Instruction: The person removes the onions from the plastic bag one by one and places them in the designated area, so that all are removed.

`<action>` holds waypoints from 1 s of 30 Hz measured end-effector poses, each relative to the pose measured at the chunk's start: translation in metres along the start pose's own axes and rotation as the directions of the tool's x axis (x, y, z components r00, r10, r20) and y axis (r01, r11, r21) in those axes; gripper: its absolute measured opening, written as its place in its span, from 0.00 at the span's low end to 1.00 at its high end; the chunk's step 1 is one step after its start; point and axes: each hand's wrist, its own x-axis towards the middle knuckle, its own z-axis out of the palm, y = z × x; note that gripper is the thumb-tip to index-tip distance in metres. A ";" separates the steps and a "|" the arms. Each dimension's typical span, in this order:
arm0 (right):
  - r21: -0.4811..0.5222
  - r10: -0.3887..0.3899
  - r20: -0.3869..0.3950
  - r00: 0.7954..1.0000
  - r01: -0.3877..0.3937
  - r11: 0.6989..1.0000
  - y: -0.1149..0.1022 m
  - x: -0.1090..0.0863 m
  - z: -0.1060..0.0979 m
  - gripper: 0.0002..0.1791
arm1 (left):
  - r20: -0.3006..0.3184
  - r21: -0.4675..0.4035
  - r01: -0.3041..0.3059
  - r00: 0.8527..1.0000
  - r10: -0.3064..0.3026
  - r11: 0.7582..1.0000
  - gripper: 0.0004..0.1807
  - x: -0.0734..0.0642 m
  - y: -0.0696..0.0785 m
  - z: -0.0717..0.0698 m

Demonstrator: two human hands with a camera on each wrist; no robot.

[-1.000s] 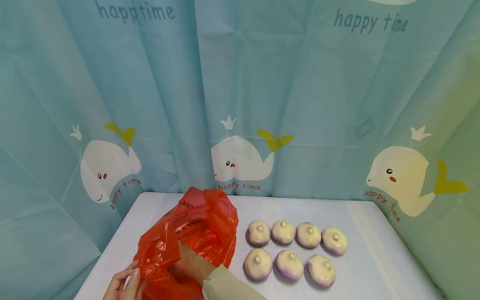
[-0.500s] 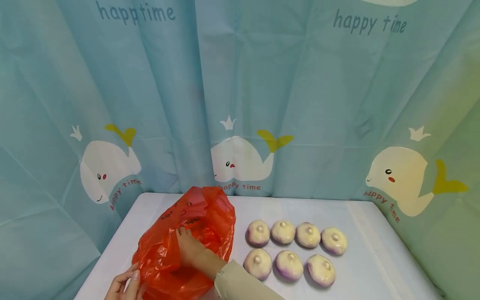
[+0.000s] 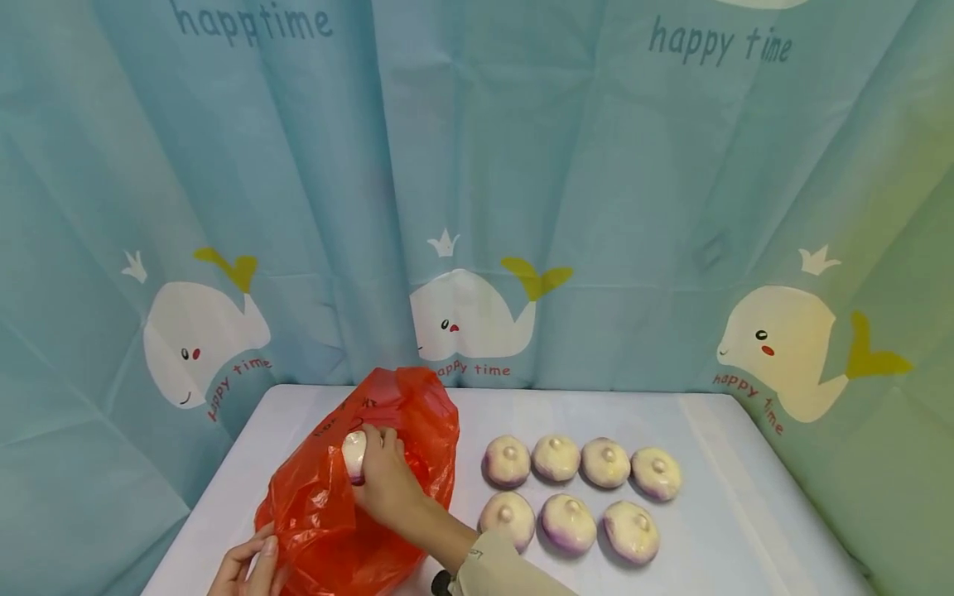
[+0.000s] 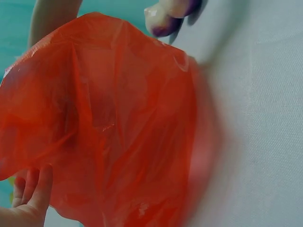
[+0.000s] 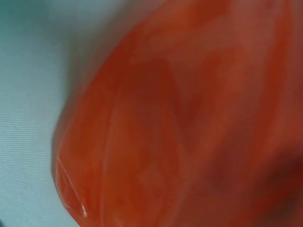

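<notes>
My right hand [image 3: 387, 484] grips a white-and-purple turnip [image 3: 354, 454] at the mouth of a red plastic bag [image 3: 309, 497] in the head view. Its fingers curl over the turnip's right side. Down at the bag's near left edge, my left hand [image 3: 249, 567] pinches the plastic between thumb and fingers. The left wrist view has the bag [image 4: 128, 137] spread across it, with left fingers [image 4: 40, 189] against its lower edge. Red film of the bag [image 5: 165, 127] fills most of the right wrist view and hides the right hand there.
Several turnips sit in two rows right of the bag, among them a back-row turnip [image 3: 556, 458] and a front-row turnip [image 3: 569, 525]. They stand on a white table [image 3: 715, 513]. A blue whale-print curtain [image 3: 633, 207] hangs behind.
My right hand has come up from inside the bag, and a turnip now shows in its fingers. The left hand keeps its place at the bag's edge. The head view has shifted slightly.
</notes>
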 end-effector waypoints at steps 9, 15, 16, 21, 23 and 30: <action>0.109 0.015 0.006 1.000 -0.016 0.994 0.002 -0.013 -0.028 0.42 | -0.008 -0.007 -0.030 1.000 0.030 1.000 0.21 0.001 -0.005 -0.001; 0.111 -0.019 -0.089 0.996 0.029 0.993 0.005 -0.024 -0.040 0.44 | 0.008 0.000 -0.020 1.000 0.020 1.000 0.20 0.001 0.000 0.002; 0.109 -0.042 -0.116 0.992 0.055 0.993 0.005 -0.025 -0.042 0.44 | 0.013 -0.007 -0.018 1.000 0.018 1.000 0.21 0.001 0.001 0.002; 0.108 -0.151 -0.229 0.962 0.179 0.978 0.005 -0.030 -0.052 0.43 | 0.016 0.022 -0.001 1.000 0.001 1.000 0.24 -0.003 0.005 0.004; 0.123 -0.171 -0.245 0.954 0.205 0.971 0.006 -0.033 -0.056 0.44 | 0.005 0.026 -0.009 1.000 0.009 1.000 0.23 -0.005 0.003 0.005; 0.205 -0.218 -0.222 0.950 0.264 0.942 0.017 -0.044 -0.063 0.44 | 0.001 0.012 -0.024 1.000 0.024 1.000 0.26 -0.002 -0.002 0.003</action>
